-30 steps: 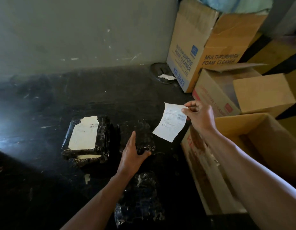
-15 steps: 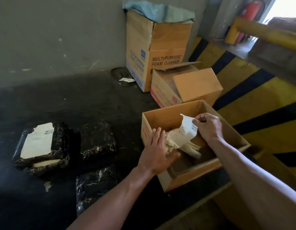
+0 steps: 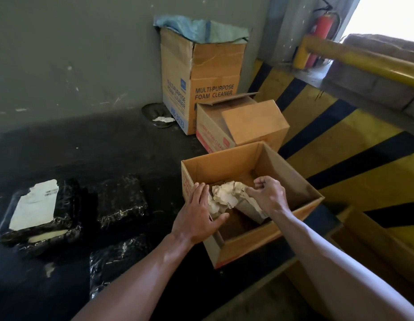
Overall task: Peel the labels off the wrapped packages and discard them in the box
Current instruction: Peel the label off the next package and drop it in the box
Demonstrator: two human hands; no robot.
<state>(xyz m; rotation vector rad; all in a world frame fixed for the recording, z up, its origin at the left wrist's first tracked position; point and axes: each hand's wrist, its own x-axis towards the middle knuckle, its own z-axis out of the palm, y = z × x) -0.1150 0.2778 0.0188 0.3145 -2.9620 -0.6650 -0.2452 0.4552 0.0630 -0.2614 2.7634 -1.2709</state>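
Note:
An open cardboard box (image 3: 291, 218) stands on the dark floor with a wad of crumpled labels (image 3: 225, 196) inside. My right hand (image 3: 267, 193) is down in the box, its fingers curled and pinched on the label's paper at the wad. My left hand (image 3: 196, 216) lies flat over the box's near-left rim, fingers apart and touching the wad. To the left lie three black wrapped packages. The far-left package (image 3: 64, 225) carries a white label (image 3: 35, 205). The middle package (image 3: 122, 200) and the near package (image 3: 115, 258) show no label.
A tall foam-cleaner box (image 3: 201, 89) and a smaller flapped box (image 3: 243, 126) stand behind the open box. A metal dish (image 3: 156, 112) sits by the wall. A yellow-and-black striped curb (image 3: 340, 140) and a yellow rail (image 3: 363, 59) run along the right. A paper scrap (image 3: 49, 268) lies on the floor.
My right hand carried the peeled label from above the packages into the box and lowered it onto the wad. My left hand left the packages for the box rim.

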